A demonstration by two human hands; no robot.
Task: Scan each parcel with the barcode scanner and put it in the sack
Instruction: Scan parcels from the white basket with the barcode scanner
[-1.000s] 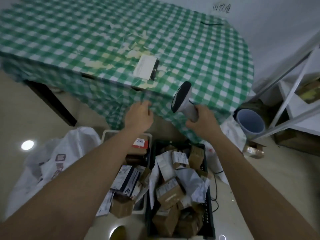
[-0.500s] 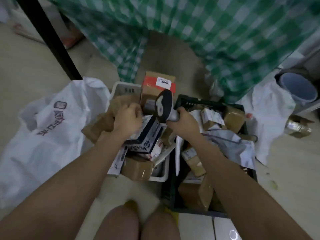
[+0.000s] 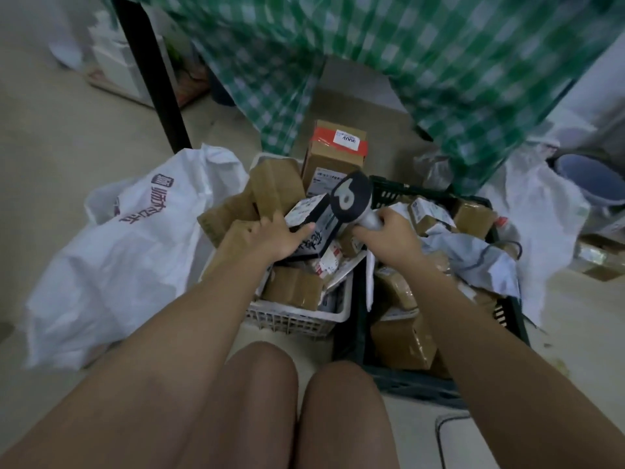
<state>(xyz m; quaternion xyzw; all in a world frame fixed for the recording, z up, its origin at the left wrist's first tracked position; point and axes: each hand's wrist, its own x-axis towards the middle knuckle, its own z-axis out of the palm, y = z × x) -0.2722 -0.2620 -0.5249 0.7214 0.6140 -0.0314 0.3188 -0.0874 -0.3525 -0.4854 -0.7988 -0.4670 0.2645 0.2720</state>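
White sack on floor at left. White basket and dark crate of parcels centre. Left hand fingers gripping a dark printed parcel atop basket. Right hand fingers wrapped round barcode scanner, head just above parcel.

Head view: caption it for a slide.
Right hand holds grey barcode scanner over dark printed box gripped by left hand.

Dim, motion-blurred, warped edges
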